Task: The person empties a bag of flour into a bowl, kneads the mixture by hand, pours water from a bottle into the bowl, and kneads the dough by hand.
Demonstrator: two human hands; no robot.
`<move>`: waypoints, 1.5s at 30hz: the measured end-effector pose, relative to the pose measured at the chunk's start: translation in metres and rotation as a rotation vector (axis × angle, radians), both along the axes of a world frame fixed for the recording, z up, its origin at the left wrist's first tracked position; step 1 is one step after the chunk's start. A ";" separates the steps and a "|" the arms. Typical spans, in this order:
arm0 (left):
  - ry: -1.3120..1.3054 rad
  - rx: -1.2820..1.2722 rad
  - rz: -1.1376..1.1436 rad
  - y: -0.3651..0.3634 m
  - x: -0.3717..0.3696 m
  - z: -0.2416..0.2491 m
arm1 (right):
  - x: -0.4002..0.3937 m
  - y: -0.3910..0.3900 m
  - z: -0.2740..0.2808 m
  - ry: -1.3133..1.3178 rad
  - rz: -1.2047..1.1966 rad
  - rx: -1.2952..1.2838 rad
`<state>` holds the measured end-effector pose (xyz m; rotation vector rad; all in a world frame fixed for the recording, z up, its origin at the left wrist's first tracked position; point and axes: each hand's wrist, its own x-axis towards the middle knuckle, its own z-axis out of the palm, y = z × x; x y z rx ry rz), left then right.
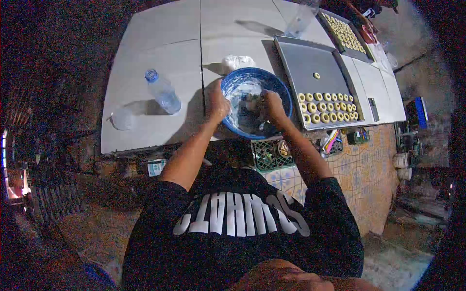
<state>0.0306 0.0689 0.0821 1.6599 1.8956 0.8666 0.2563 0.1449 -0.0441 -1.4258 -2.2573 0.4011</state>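
Note:
A blue bowl (280, 88) with whitish dough smeared inside stands on the pale table (160, 53) in front of me. My left hand (218, 104) grips the bowl's left rim. My right hand (271, 106) is inside the bowl, fingers curled into the dough; whether it holds a piece I cannot tell. To the right lies a grey baking tray (310, 60) with rows of small round dough pieces (327, 107) at its near end and one lone piece (316, 75) further back.
A plastic water bottle (162, 92) lies left of the bowl, a clear cup (121, 119) further left. A white lump (237, 61) sits behind the bowl. A second tray (343, 33) full of pieces is at the back right. Baskets stand on the patterned floor below.

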 end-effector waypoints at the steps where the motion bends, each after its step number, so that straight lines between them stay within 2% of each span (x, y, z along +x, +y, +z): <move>1: 0.015 -0.039 -0.002 -0.003 0.001 0.009 | -0.004 0.007 -0.013 0.061 -0.029 0.133; 4: -0.064 -0.121 0.009 -0.005 0.003 0.016 | -0.036 0.012 -0.019 0.144 -0.087 0.416; 6: -0.045 -0.118 0.021 -0.006 0.003 0.018 | -0.067 0.007 -0.010 0.058 -0.079 0.449; 7: -0.051 -0.108 0.022 -0.005 0.003 0.019 | -0.083 0.015 -0.013 -0.071 -0.133 -0.089; 8: -0.056 -0.099 0.023 -0.005 0.003 0.020 | -0.082 -0.005 -0.022 0.143 0.115 0.191; 9: -0.057 -0.093 0.028 -0.008 0.004 0.027 | -0.089 -0.019 -0.019 0.082 0.183 0.107; 12: -0.055 -0.097 0.085 0.007 0.006 0.000 | -0.080 -0.049 0.018 0.016 0.393 -0.037; 13: -0.195 -0.055 0.078 0.015 0.005 -0.018 | -0.074 -0.056 0.034 0.015 0.467 -0.072; 14: -0.337 -0.019 0.071 0.020 0.005 -0.034 | -0.071 -0.062 0.054 -0.080 0.464 -0.177; 16: -0.319 0.049 0.022 0.016 0.001 -0.040 | -0.065 -0.069 0.084 -0.272 0.466 -0.392; 17: -0.159 0.087 -0.028 0.014 -0.005 -0.041 | -0.052 -0.080 0.063 -0.099 0.418 -0.105; 18: 0.001 0.125 -0.074 0.011 -0.008 -0.037 | -0.047 -0.080 0.068 -0.085 0.407 -0.168; 20: 0.034 -0.076 0.041 0.003 0.002 -0.007 | -0.038 -0.065 0.086 -0.063 0.391 -0.289; 21: 0.009 -0.119 0.051 0.000 0.006 0.006 | -0.033 -0.052 0.078 -0.117 0.296 -0.334; 22: 0.025 -0.065 0.040 0.004 0.003 -0.010 | -0.029 -0.038 0.069 -0.171 0.203 -0.376; 23: 0.043 -0.012 0.030 0.008 0.000 -0.026 | -0.019 -0.027 0.062 -0.121 0.160 -0.325; 24: 0.063 0.041 0.020 0.007 0.000 -0.023 | -0.011 -0.024 0.060 -0.097 0.208 -0.222; 26: 0.145 -0.031 0.023 0.002 -0.001 -0.013 | 0.001 -0.019 0.055 -0.045 0.305 -0.016; 27: 0.154 -0.050 0.024 0.001 -0.001 -0.008 | 0.001 -0.027 0.057 0.080 0.277 -0.021; 28: 0.097 -0.035 0.023 0.004 0.000 -0.014 | 0.007 -0.027 0.027 0.106 0.239 -0.072; 29: 0.036 -0.017 0.025 0.007 0.000 -0.021 | 0.021 -0.026 -0.027 0.128 0.203 -0.121; 32: -0.034 -0.041 0.008 0.003 0.001 -0.006 | 0.008 -0.055 0.039 -0.330 0.373 -0.176; 33: -0.035 -0.062 -0.003 -0.001 0.001 0.009 | 0.008 -0.056 0.021 -0.274 0.372 -0.136; 35: 0.049 -0.145 0.075 0.004 0.005 0.002 | 0.000 -0.060 0.008 -0.169 0.374 -0.094; 38: 0.062 0.043 0.048 0.008 0.000 -0.023 | -0.045 -0.069 0.026 -0.086 0.390 -0.100; 39: -0.109 0.378 0.014 0.034 -0.005 -0.102 | -0.056 -0.069 0.029 -0.096 0.390 -0.115; 40: -0.151 0.378 0.025 0.034 -0.003 -0.103 | -0.061 -0.063 0.030 -0.161 0.379 -0.144; 41: -0.190 0.380 0.035 0.033 0.000 -0.101 | -0.059 -0.059 0.027 -0.096 0.282 -0.065; 42: -0.163 0.237 0.041 0.028 -0.002 -0.086 | -0.054 -0.053 0.022 -0.029 0.186 0.016; 43: -0.125 0.092 0.040 0.023 -0.003 -0.069 | -0.048 -0.039 0.021 -0.140 0.114 0.009; 44: -0.083 0.032 0.033 0.012 -0.004 -0.038 | -0.040 -0.038 0.048 -0.189 0.065 0.115; 45: -0.041 -0.030 0.024 0.001 -0.002 -0.009 | -0.029 -0.030 0.048 -0.154 0.031 0.091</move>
